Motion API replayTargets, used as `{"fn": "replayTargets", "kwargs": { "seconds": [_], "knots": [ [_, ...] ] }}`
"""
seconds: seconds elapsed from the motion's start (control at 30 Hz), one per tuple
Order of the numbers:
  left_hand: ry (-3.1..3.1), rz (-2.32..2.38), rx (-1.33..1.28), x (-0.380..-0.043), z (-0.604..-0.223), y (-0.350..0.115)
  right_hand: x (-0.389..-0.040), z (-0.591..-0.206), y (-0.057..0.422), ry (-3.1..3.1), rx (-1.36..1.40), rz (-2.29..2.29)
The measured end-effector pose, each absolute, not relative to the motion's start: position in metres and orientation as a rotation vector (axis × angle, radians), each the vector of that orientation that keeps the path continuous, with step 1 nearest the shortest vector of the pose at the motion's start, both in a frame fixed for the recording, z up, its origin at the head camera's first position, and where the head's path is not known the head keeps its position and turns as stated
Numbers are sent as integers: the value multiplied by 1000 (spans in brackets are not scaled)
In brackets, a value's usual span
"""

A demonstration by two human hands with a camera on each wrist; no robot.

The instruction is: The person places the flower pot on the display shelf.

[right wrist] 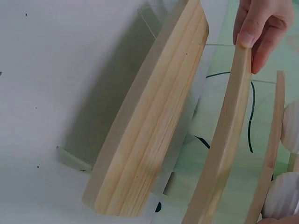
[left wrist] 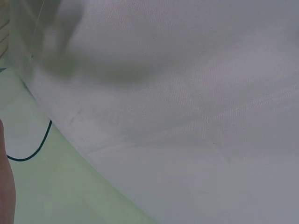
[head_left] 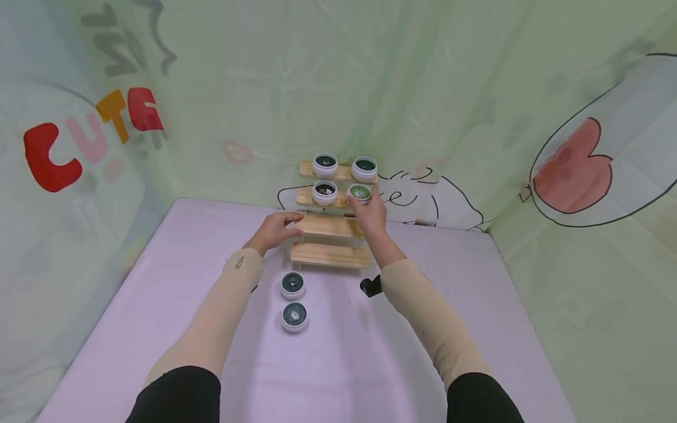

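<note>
While the left hand [head_left: 273,231] pinches the edge of a pale-wood tiered rack [head_left: 329,225], the right grips a round, green-topped white jar [head_left: 360,192] at the second-highest shelf [head_left: 342,200] — a sideways bump could topple the dark-topped white jar [head_left: 324,192] alongside.

Green-topped white jar [head_left: 360,192], streaky pale-wood shelves [head_left: 330,254], lilac cloth [head_left: 344,358]
</note>
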State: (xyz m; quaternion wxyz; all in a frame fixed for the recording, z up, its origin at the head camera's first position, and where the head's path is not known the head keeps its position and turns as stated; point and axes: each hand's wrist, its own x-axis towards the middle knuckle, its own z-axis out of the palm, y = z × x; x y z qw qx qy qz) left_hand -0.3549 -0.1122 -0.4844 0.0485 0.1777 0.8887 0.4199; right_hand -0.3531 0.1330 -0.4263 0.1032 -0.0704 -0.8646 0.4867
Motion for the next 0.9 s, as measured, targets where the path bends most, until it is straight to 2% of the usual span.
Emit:
{"fn": "replayTargets", "kwargs": {
  "seconds": [0.63,0.9],
  "knots": [
    [2680,1282,518,-351,-483,-108,-304,-446,150,-2482,-72,1679],
    [2685,1293,508,-355,-486,-113,-277,-453,137,-2479,-35,1734]
  ]
}}
